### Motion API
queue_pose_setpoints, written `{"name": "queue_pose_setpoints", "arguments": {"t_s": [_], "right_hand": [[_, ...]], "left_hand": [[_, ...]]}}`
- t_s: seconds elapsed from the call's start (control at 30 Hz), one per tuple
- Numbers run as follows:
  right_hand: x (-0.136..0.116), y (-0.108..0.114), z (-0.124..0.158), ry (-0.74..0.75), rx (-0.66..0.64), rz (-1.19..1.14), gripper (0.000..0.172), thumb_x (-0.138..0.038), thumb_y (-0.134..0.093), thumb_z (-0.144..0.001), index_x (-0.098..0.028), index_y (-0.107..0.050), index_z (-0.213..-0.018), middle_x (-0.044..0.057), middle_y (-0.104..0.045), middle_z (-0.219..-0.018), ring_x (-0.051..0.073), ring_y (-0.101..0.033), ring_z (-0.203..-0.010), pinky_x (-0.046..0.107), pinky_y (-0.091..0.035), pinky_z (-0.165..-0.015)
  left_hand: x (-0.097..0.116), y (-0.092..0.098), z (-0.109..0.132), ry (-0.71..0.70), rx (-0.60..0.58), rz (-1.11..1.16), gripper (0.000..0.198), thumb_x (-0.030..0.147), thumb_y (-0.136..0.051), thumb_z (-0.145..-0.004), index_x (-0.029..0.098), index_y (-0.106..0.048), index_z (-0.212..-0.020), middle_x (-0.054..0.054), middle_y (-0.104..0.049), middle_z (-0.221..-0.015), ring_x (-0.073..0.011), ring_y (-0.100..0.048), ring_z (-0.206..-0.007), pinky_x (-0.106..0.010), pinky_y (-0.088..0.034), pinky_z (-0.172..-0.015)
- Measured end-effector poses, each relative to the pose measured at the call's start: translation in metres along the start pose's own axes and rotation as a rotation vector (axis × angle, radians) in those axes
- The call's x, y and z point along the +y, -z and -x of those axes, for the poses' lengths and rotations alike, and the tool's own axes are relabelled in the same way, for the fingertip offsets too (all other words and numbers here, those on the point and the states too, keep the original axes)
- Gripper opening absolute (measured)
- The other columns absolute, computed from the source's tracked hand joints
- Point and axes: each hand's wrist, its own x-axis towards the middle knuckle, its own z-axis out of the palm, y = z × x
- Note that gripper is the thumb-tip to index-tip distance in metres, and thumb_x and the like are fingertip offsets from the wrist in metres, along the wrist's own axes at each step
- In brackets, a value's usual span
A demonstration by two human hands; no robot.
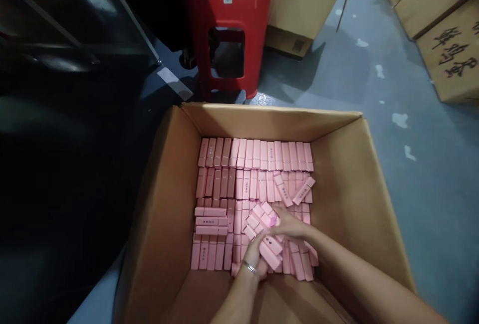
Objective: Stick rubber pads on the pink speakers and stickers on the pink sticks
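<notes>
A large open cardboard box (337, 164) sits on the floor, its bottom lined with rows of small pink cartons (254, 157). Both my arms reach down into it. My left hand (255, 254), with a bracelet at the wrist, is closed under a bunch of several pink cartons (262, 222). My right hand (290, 225) is closed on the same bunch from the right side. Two loose pink cartons (295, 192) lie slanted on the rows just beyond my hands.
A red plastic stool (228, 30) stands behind the box. More cardboard boxes (449, 40) stand at the back and the right on the grey floor (430, 174). A dark, shadowed structure (63, 89) fills the left side.
</notes>
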Motion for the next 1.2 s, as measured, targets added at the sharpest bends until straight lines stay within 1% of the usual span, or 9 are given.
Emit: {"name": "queue_pose_setpoints", "arguments": {"t_s": [0.07,0.13,0.37,0.53,0.67,0.8,0.93,1.07,1.2], "right_hand": [[0.01,0.009,0.003,-0.013,0.012,0.01,0.023,-0.017,-0.066,-0.083,-0.014,-0.06,-0.105,0.004,-0.064,-0.104,0.02,-0.062,-0.095,0.044,-0.048,-0.089],[0.018,0.016,0.002,-0.036,0.017,0.004,0.025,-0.018,-0.065,-0.084,-0.014,-0.059,-0.108,0.004,-0.064,-0.105,0.02,-0.062,-0.095,0.044,-0.048,-0.088],[0.022,0.02,0.0,-0.069,0.011,-0.093,0.019,-0.022,-0.063,-0.085,-0.014,-0.062,-0.102,0.004,-0.065,-0.102,0.019,-0.063,-0.092,0.042,-0.05,-0.085],[0.027,-0.003,0.004,-0.05,0.015,-0.232,0.045,-0.029,-0.076,-0.067,-0.019,-0.062,-0.108,0.005,-0.071,-0.096,0.025,-0.066,-0.091,0.041,-0.05,-0.086],[0.012,-0.016,0.015,-0.029,0.073,-0.308,0.062,-0.031,-0.076,-0.061,-0.022,-0.057,-0.119,0.008,-0.071,-0.102,0.027,-0.065,-0.099,0.043,-0.047,-0.091],[-0.029,-0.017,0.045,0.045,0.179,-0.319,0.081,-0.032,-0.08,-0.056,-0.023,-0.048,-0.13,0.009,-0.069,-0.11,0.03,-0.061,-0.106,0.046,-0.043,-0.097],[-0.076,-0.011,0.104,0.186,0.315,-0.312,0.091,-0.036,-0.079,-0.059,-0.027,-0.036,-0.139,0.009,-0.062,-0.123,0.033,-0.055,-0.116,0.051,-0.036,-0.103],[-0.124,-0.01,0.184,0.34,0.501,-0.359,0.096,-0.04,-0.078,-0.06,-0.036,-0.029,-0.142,0.011,-0.055,-0.131,0.035,-0.052,-0.118,0.05,-0.045,-0.096],[-0.181,-0.022,0.265,0.54,0.576,-0.31,0.095,-0.044,-0.075,-0.062,-0.043,-0.024,-0.142,0.008,-0.048,-0.139,0.033,-0.052,-0.118,0.044,-0.049,-0.09]], "left_hand": [[-0.016,-0.005,-0.01,0.015,-0.005,0.074,0.025,0.033,-0.046,-0.091,0.012,-0.059,-0.095,-0.003,-0.066,-0.079,-0.0137,-0.063,-0.069,-0.032,-0.052,-0.07],[-0.021,-0.006,-0.021,0.019,-0.008,0.103,0.025,0.033,-0.049,-0.09,0.012,-0.06,-0.098,-0.004,-0.067,-0.085,-0.0146,-0.065,-0.073,-0.034,-0.052,-0.073],[-0.012,0.01,-0.042,-0.088,-0.028,-0.012,0.016,0.017,-0.062,-0.082,0.01,-0.062,-0.096,-0.006,-0.068,-0.09,-0.0151,-0.065,-0.08,-0.034,-0.053,-0.077],[0.012,0.026,-0.032,-0.194,-0.069,-0.171,0.025,0.019,-0.069,-0.075,0.011,-0.063,-0.099,-0.006,-0.069,-0.094,-0.0184,-0.065,-0.086,-0.041,-0.051,-0.084],[0.045,0.016,-0.008,-0.257,-0.189,-0.312,0.04,0.022,-0.079,-0.064,0.012,-0.064,-0.1,-0.007,-0.071,-0.093,-0.0206,-0.066,-0.088,-0.043,-0.047,-0.091],[0.073,-0.027,0.029,-0.34,-0.33,-0.413,0.051,0.026,-0.083,-0.056,0.015,-0.064,-0.102,-0.01,-0.07,-0.102,-0.0241,-0.064,-0.097,-0.038,-0.047,-0.091],[0.091,-0.099,0.087,-0.424,-0.569,-0.524,0.063,0.025,-0.084,-0.053,0.018,-0.06,-0.111,-0.009,-0.067,-0.107,-0.0254,-0.062,-0.099,-0.036,-0.049,-0.086],[0.098,-0.179,0.171,-0.51,-0.811,-0.723,0.05,0.022,-0.083,-0.051,0.017,-0.066,-0.096,-0.007,-0.067,-0.095,-0.0237,-0.062,-0.09,-0.035,-0.049,-0.081],[0.102,-0.241,0.274,-0.644,-0.892,-0.92,0.041,0.019,-0.085,-0.043,0.015,-0.067,-0.079,-0.006,-0.066,-0.087,-0.0258,-0.059,-0.093,-0.039,-0.048,-0.086]]}}
